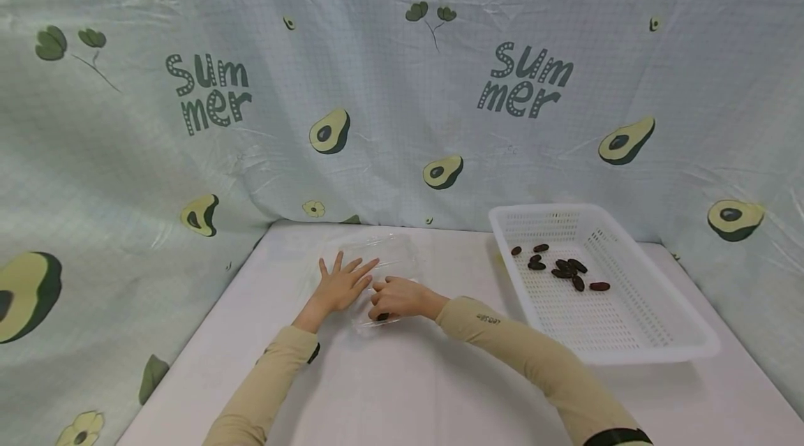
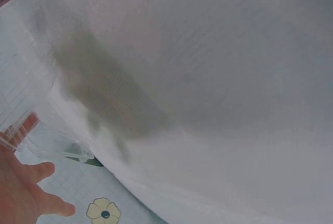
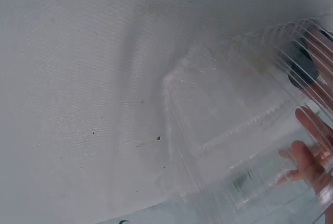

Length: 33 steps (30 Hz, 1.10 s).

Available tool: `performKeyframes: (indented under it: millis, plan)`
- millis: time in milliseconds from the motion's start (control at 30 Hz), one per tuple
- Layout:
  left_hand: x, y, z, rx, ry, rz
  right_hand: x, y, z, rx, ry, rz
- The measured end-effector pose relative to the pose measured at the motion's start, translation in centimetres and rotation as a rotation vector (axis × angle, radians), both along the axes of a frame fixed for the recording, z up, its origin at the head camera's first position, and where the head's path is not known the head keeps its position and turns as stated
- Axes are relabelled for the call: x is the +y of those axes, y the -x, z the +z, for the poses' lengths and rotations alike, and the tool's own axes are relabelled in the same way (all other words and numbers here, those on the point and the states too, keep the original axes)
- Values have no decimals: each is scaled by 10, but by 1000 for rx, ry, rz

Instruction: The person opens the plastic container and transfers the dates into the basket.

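Observation:
On the far part of the table lies a clear plastic container, ribbed and see-through in the right wrist view. My left hand rests on its left side with the fingers spread; in the left wrist view, the thumb and fingers show beside the clear rim. My right hand is at the container's near right part, fingers curled. A dark oval piece shows at its fingertips, and through the clear wall as a dark rounded piece. Whether it is a date, I cannot tell.
A white perforated plastic basket stands on the right of the table, with several dark brown dates in it. The white table ends at a hanging cloth printed with avocados, behind and at both sides.

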<state>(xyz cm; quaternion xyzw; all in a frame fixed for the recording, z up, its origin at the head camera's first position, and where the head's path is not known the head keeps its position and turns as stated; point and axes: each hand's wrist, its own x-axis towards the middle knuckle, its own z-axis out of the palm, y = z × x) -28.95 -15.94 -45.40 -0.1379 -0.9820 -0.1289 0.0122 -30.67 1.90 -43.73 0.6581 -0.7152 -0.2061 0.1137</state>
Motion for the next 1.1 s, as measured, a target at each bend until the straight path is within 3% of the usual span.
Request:
performKeyframes:
  millis: [300,633,1100]
  plan:
    - [0,0,1,6,18,-8,-1,-1,7,74,4,19]
    - [0,0,3,-4,38,-8,13,-5,39,71,73,-31]
    - [2,-1,3,-13,12,9,66,-15,84,60,171,-97]
